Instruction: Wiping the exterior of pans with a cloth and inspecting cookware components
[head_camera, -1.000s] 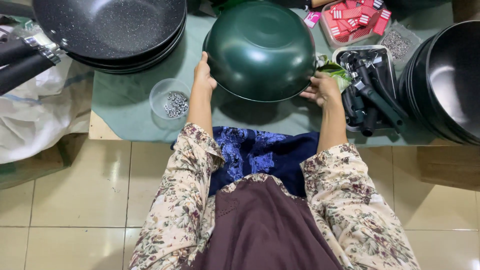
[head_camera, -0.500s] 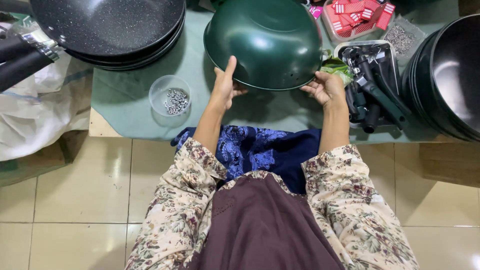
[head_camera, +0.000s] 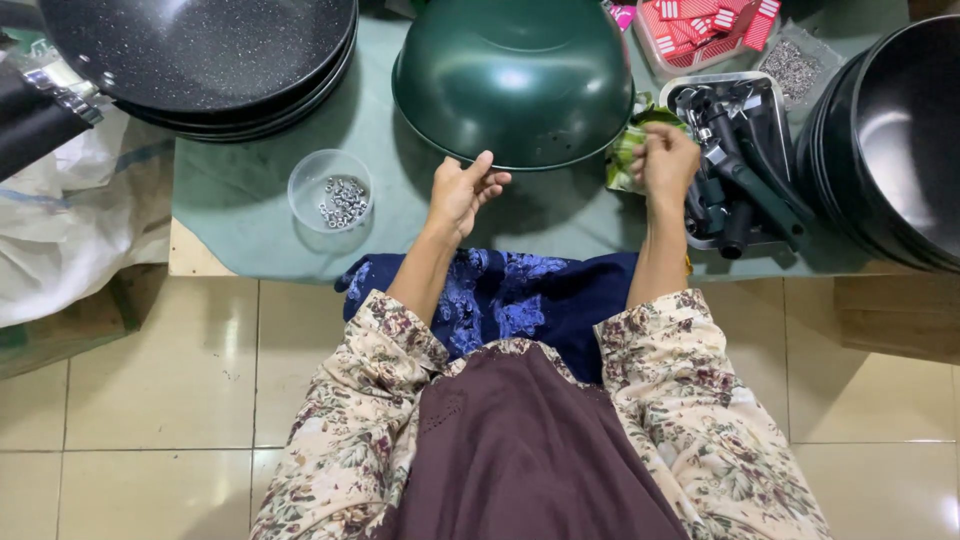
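Note:
A dark green wok (head_camera: 515, 80) lies upside down on the green-covered table (head_camera: 250, 240). My left hand (head_camera: 462, 190) is at its near rim, thumb and fingertips pinching the edge. My right hand (head_camera: 668, 160) is off the wok, to the right of it. Its fingers are curled closed, and I see nothing in them. It hovers over a green packet (head_camera: 625, 150), beside a metal tray of black handles (head_camera: 735, 160).
A clear round tub of small metal nuts (head_camera: 330, 190) sits left of my left hand. Stacked black speckled pans (head_camera: 200, 50) fill the far left and stacked black woks (head_camera: 890, 130) the right. Red packets (head_camera: 705, 30) and a bag of small screws (head_camera: 790, 65) lie behind the tray. A white sack (head_camera: 70, 220) hangs at the left.
The wok has moved away from me and come down onto the table. My right hand has let go of its rim and closed near the tray; my left hand has slid to the near rim.

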